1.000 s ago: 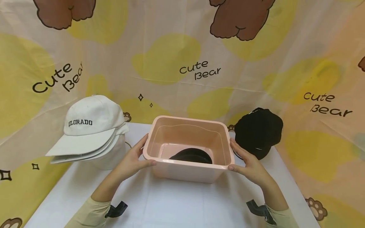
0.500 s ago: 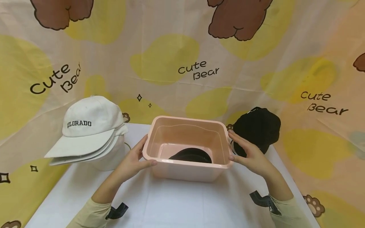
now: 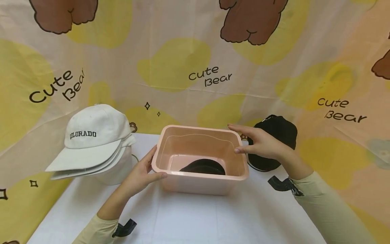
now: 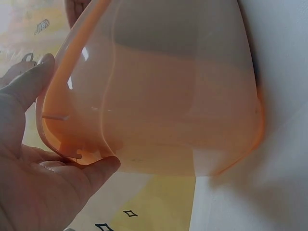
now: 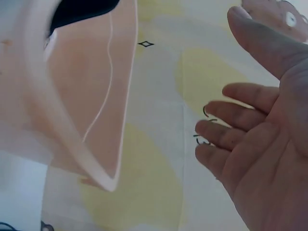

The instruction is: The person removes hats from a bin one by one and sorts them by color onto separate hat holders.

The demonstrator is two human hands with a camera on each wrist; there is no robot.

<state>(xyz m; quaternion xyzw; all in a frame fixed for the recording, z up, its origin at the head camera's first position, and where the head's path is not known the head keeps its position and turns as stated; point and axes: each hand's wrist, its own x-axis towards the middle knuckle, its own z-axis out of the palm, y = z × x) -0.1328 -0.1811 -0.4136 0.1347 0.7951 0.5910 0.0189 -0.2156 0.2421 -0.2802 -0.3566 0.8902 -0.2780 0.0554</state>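
Observation:
A pink plastic basin (image 3: 196, 184) stands in the middle of the table in the head view. My left hand (image 3: 141, 178) grips its left end, thumb over the front corner of the rim and fingers along the side. In the left wrist view, fingers (image 4: 98, 173) curl below the rim. Inside the basin lies a black curved item (image 3: 204, 167), partly hidden by the front wall. My right hand (image 3: 263, 144) is raised near the right end, overlapping the rim; the right wrist view shows its spread fingers (image 5: 228, 113) apart from the basin, holding nothing.
At the left, several stacked white caps (image 3: 94, 130), the top one lettered COLORADO, sit over a white support (image 3: 112, 173). A black cap (image 3: 278, 130) stands at the right, behind my right hand. A printed bear curtain (image 3: 170, 64) hangs behind the white table (image 3: 189, 217).
My right hand has let go of the basin's right end and risen up and inward. My left hand keeps its grip, and the basin stays in place.

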